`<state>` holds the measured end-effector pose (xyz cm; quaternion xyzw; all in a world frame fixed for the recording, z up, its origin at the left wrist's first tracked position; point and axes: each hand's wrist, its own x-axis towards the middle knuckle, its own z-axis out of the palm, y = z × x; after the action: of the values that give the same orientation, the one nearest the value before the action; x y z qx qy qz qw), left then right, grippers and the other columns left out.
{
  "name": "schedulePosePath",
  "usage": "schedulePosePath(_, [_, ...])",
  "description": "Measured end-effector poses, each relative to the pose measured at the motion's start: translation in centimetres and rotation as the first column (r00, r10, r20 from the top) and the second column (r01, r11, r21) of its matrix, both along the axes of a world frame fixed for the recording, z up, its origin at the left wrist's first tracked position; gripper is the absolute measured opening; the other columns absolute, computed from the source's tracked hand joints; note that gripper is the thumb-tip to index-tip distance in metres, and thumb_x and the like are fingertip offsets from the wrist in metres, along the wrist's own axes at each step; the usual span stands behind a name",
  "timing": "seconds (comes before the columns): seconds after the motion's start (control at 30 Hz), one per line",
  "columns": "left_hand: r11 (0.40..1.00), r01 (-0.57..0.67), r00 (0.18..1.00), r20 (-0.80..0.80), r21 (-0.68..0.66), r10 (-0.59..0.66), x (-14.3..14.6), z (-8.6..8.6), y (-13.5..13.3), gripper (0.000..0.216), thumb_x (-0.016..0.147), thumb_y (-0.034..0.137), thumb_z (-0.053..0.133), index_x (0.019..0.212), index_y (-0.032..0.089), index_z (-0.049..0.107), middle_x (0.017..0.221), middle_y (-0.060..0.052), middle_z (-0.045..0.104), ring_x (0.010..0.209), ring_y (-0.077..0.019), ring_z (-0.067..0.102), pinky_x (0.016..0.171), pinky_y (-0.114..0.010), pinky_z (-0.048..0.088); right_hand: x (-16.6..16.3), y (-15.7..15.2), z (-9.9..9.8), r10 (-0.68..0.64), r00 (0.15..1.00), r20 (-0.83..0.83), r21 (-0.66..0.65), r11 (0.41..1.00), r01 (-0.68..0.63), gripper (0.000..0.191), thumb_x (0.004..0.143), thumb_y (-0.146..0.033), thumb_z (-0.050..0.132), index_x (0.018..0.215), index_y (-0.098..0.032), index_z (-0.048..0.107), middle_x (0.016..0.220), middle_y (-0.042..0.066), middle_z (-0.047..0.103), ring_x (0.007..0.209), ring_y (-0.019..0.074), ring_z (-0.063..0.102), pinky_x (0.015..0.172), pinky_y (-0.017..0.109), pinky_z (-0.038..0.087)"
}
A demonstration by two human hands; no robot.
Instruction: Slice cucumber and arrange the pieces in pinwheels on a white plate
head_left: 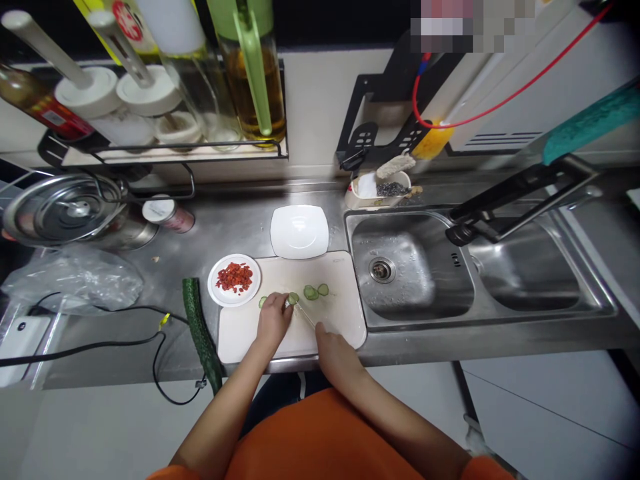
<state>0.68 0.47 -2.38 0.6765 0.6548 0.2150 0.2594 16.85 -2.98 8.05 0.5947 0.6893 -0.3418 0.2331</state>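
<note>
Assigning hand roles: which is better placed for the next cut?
Right, I'd judge: the right hand already holds the knife, blade close to the cucumber piece. The left hand has its fingertips on that piece, so it seems better suited to steadying.

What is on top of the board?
Cucumber slices lie on the board, and the round plate overlaps its corner. The left hand and the right hand, gripping a knife, cover part of it, so anything beneath them is hidden.

Green-rimmed cucumber slices (323, 289) loose on pale cutting board (243, 337); knife (306, 315) slanted beside cucumber piece (293, 299).
</note>
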Motion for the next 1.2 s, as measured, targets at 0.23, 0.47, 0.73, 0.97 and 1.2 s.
schedulePosePath(0.23, [0.999,-0.031,1.000,0.004,-0.037,0.031,0.2,0.3,0.4,0.025,0.074,0.012,0.057,0.097,0.017,0.064,0.088,-0.006,0.062,0.083,-0.0196,0.057,0.079,-0.032,0.046,-0.3,-0.1,0.4,-0.007,0.999,-0.031,0.023,1.000,0.008,0.043,0.085,0.002,0.029,0.125,-0.005,0.044,0.098,0.019,0.067,0.098,0.0239,0.063,0.079,0.029,0.046])
schedulePosePath(0.47, [0.995,-0.069,0.998,0.007,-0.069,0.069,0.4,0.7,1.0,0.022,0.067,0.011,0.058,0.088,0.017,0.062,0.081,-0.005,0.061,0.078,-0.0186,0.056,0.073,-0.029,0.044,1.4,-1.1,0.7,-0.043,0.999,0.002,-0.065,0.997,0.043,0.043,0.085,0.001,0.028,0.123,-0.009,0.046,0.100,0.017,0.066,0.099,0.0262,0.063,0.077,0.032,0.047])
schedulePosePath(0.73, [0.971,-0.145,0.977,0.125,-0.189,0.171,0.5,2.1,0.9,0.015,0.079,0.034,0.055,0.072,0.020,0.058,0.061,0.003,0.058,0.056,-0.0115,0.051,0.059,-0.023,0.037,2.7,-1.8,1.0,-0.050,0.999,0.004,-0.089,0.995,0.050,0.044,0.084,0.002,0.026,0.121,-0.010,0.048,0.099,0.017,0.066,0.099,0.0260,0.062,0.076,0.032,0.047])
schedulePosePath(0.97, [0.877,-0.419,0.885,0.110,-0.237,0.453,-3.5,1.6,-0.9,0.019,0.075,0.037,0.057,0.081,0.020,0.064,0.073,0.000,0.067,0.065,-0.0137,0.059,0.065,-0.023,0.043,3.1,-1.8,0.5,-0.055,0.998,0.013,-0.099,0.993,0.056,0.045,0.083,0.002,0.031,0.122,-0.012,0.048,0.096,0.016,0.067,0.096,0.0245,0.064,0.074,0.029,0.047])
schedulePosePath(1.2, [0.870,-0.458,0.882,0.027,-0.182,0.470,-5.0,1.4,-1.7,0.015,0.077,0.033,0.055,0.080,0.021,0.063,0.074,0.001,0.067,0.066,-0.0145,0.059,0.066,-0.025,0.042,3.1,-1.7,0.7,-0.036,0.999,0.011,-0.093,0.995,0.036,0.048,0.082,0.003,0.030,0.125,-0.010,0.046,0.097,0.017,0.066,0.096,0.0255,0.063,0.073,0.031,0.047])
